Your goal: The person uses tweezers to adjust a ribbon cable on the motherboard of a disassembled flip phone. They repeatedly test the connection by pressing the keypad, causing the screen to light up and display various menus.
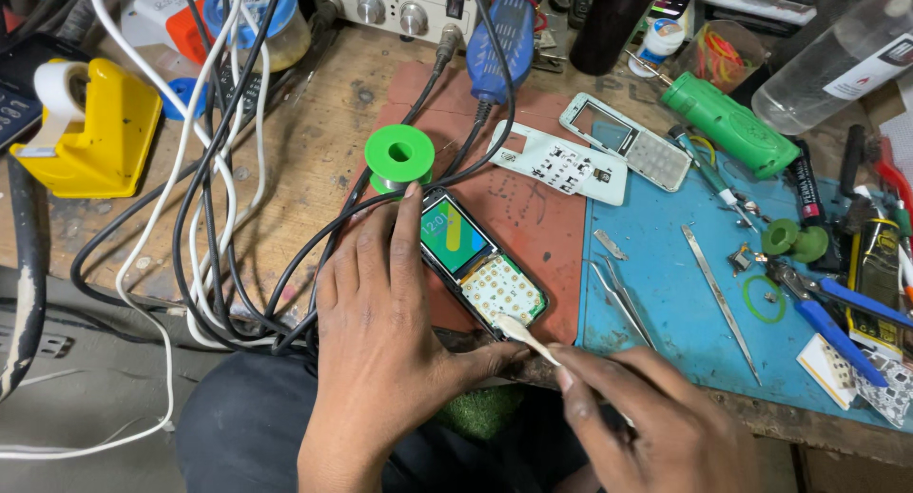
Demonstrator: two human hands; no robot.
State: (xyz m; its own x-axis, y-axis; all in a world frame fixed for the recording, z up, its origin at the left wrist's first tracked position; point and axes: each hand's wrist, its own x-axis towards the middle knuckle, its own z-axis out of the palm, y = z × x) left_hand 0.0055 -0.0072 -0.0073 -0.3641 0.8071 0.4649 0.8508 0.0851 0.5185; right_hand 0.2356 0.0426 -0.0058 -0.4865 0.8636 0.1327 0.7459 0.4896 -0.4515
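The opened phone (480,265), screen lit and keypad board bare, lies on the red mat (533,208) at the tabletop's (314,151) near edge. The left hand (380,331) is clenched round its side, pinning it flat, so the right hand (656,426), grasping a pale brush (525,336), can work the board. The removed keypad sheet (561,163) and frame (626,141) lie aside behind.

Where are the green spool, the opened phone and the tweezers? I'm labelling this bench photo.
green spool (399,154), head view, on its top flange.
opened phone (455,236), head view, on its lit screen.
tweezers (623,298), head view, midway along the arms.
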